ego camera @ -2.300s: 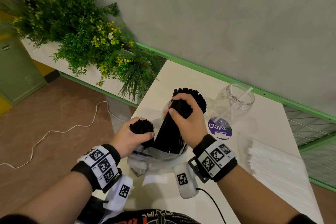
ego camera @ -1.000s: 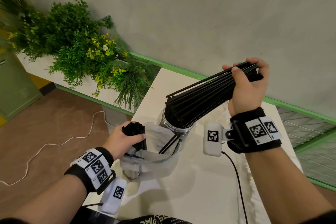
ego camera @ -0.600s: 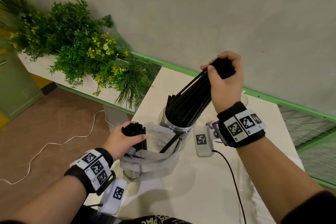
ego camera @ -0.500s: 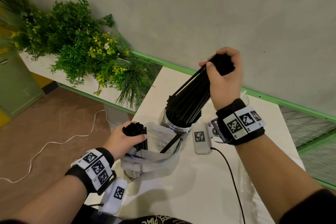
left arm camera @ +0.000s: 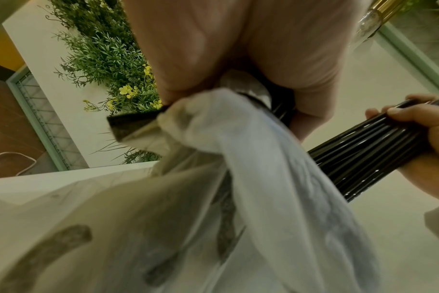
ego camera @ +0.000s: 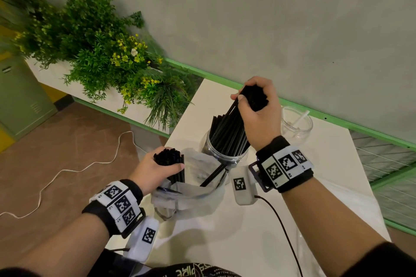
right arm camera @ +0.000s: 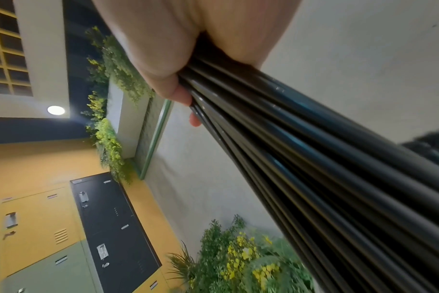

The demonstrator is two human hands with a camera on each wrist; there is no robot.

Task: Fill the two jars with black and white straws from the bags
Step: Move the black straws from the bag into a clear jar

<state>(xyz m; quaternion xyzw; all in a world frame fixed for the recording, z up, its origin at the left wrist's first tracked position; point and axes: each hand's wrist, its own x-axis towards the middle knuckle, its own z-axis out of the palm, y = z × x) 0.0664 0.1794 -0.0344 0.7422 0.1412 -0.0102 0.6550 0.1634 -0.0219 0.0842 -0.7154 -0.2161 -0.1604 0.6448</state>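
My right hand grips the top of a thick bundle of black straws, whose lower ends stand inside a clear jar on the white table. In the right wrist view the bundle fans out from my palm. My left hand holds a smaller bunch of black straws upright in a crumpled clear plastic bag just left of the jar. The bag fills the left wrist view. A second clear jar with one white straw stands behind my right hand.
A planter of green plants with yellow flowers runs along the wall left of the table. A white cable lies on the brown floor. A green rail lines the table's far edge. White straws in plastic lie at the right.
My right hand lifted the black bundle from the bag, swung it over the jar and has lowered it, steeper now, into the jar. The left hand stayed on its bunch in the bag.
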